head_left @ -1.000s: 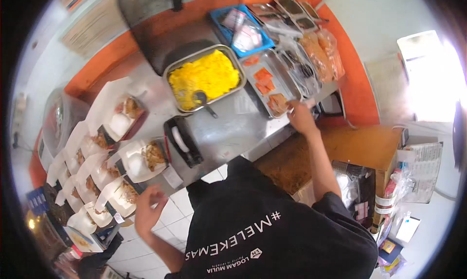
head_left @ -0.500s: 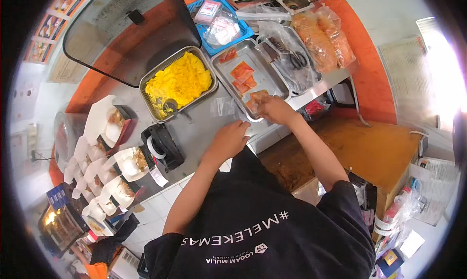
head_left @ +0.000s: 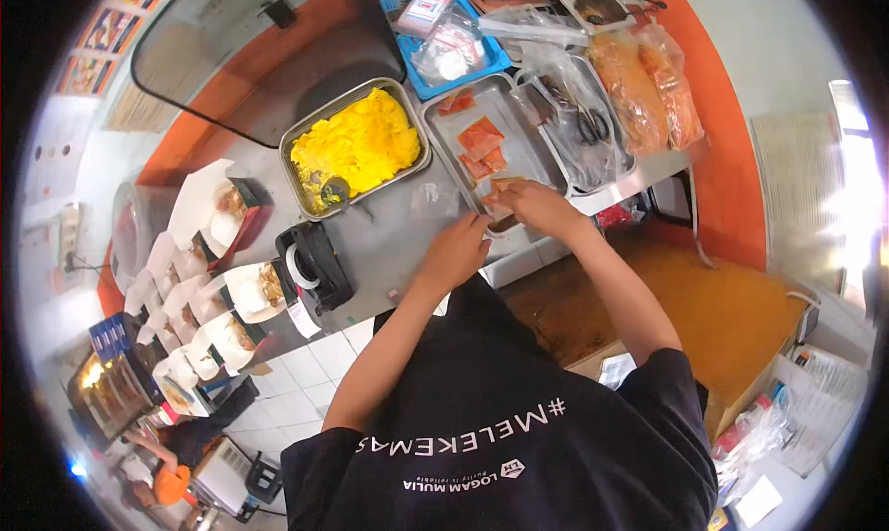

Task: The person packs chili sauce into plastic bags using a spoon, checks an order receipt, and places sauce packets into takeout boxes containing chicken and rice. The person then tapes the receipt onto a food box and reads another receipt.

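My right hand [head_left: 546,212] reaches over the near end of a shallow metal tray [head_left: 446,135], its fingers closed on a small clear sachet of orange-red sauce [head_left: 498,190]. Several similar sachets [head_left: 481,138] lie farther up the tray. Just left of the tray's near edge is my left hand [head_left: 457,250], fingers drawn together; whatever is in them, if anything, is hidden. A small clear plastic packet [head_left: 434,199] rests on the metal counter between the left hand and a deep tray of yellow food [head_left: 356,147], which has a spoon in it.
A black tape dispenser [head_left: 319,267] stands on the counter at left, beside several open boxes [head_left: 257,292] of food. Behind are a blue basket [head_left: 495,66], a tray with scissors [head_left: 593,125] and bagged orange food [head_left: 630,91]. Another person [head_left: 171,483] is at lower left.
The view has shifted, so the counter sits slightly farther right. My left hand has come closer to the right hand and the tray's near edge. The right hand still grips the sachet.
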`<state>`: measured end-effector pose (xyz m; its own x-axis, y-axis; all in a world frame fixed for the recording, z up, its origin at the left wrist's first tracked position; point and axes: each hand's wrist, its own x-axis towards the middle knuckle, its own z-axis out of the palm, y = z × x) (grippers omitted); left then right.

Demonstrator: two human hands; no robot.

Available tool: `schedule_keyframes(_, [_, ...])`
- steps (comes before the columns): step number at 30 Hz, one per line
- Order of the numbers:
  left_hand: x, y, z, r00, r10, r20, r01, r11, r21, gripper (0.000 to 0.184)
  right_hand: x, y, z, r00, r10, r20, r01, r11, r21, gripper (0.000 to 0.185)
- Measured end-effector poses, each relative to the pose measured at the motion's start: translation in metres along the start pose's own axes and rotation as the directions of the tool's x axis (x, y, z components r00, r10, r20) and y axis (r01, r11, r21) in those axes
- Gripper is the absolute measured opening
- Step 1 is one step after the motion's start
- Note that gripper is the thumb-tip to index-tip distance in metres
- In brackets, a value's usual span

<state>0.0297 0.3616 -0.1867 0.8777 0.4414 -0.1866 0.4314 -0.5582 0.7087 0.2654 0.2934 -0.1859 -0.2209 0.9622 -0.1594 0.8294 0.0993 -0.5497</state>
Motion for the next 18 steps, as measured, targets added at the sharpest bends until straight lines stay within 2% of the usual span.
schedule_keyframes(2, [0.000, -0.005, -0.001, 0.999, 0.010, -0.040, -0.011, 1.000, -0.015, 0.038, 0.003, 0.000, -0.011, 0.982, -0.104, -0.160, 0.123, 0.986, 0.112, 0.026])
schedule_keyframes(3, [-0.002, -0.008, -0.002, 0.998, 0.016, -0.060, -0.017, 1.000, -0.020, 0.038, 0.004, 0.002, -0.019, 0.982, -0.097, -0.164, 0.120, 0.983, 0.137, 0.025])
schedule_keyframes(6, [-0.019, -0.023, -0.020, 0.996, 0.003, 0.086, -0.004, 1.000, 0.011, 0.038, 0.005, 0.013, -0.039, 0.990, 0.141, -0.031, -0.124, 0.942, 0.312, 0.037])
schedule_keyframes(9, [-0.068, -0.050, -0.045, 0.989, -0.014, 0.146, 0.022, 0.998, -0.055, 0.040, 0.006, 0.011, -0.058, 0.967, 0.253, -0.013, -0.217, 0.854, 0.472, 0.035])
schedule_keyframes(10, [-0.089, -0.058, -0.056, 0.979, -0.091, 0.184, 0.111, 0.989, -0.100, 0.041, 0.007, 0.009, -0.063, 0.960, 0.281, 0.002, -0.240, 0.816, 0.526, 0.035])
schedule_keyframes(12, [-0.135, -0.069, -0.077, 0.934, -0.248, 0.257, 0.300, 0.936, -0.187, 0.044, 0.011, -0.012, -0.081, 0.944, 0.329, -0.013, -0.274, 0.807, 0.523, 0.039])
schedule_keyframes(14, [-0.186, -0.098, -0.084, 0.907, -0.271, 0.323, 0.359, 0.899, -0.252, 0.046, 0.022, -0.045, -0.104, 0.944, 0.328, -0.039, -0.303, 0.908, 0.290, 0.044])
schedule_keyframes(15, [-0.222, -0.121, -0.081, 0.890, -0.303, 0.342, 0.405, 0.869, -0.285, 0.048, 0.030, -0.061, -0.111, 0.948, 0.309, -0.072, -0.282, 0.924, 0.259, 0.043])
schedule_keyframes(16, [-0.265, -0.154, -0.055, 0.872, -0.357, 0.335, 0.467, 0.813, -0.347, 0.047, 0.039, -0.069, -0.112, 0.964, 0.254, -0.078, -0.212, 0.911, 0.354, 0.042])
schedule_keyframes(18, [-0.340, -0.188, -0.036, 0.775, -0.495, 0.393, 0.607, 0.757, -0.244, 0.048, 0.071, -0.100, -0.127, 0.976, 0.219, -0.017, -0.205, 0.936, 0.287, 0.044])
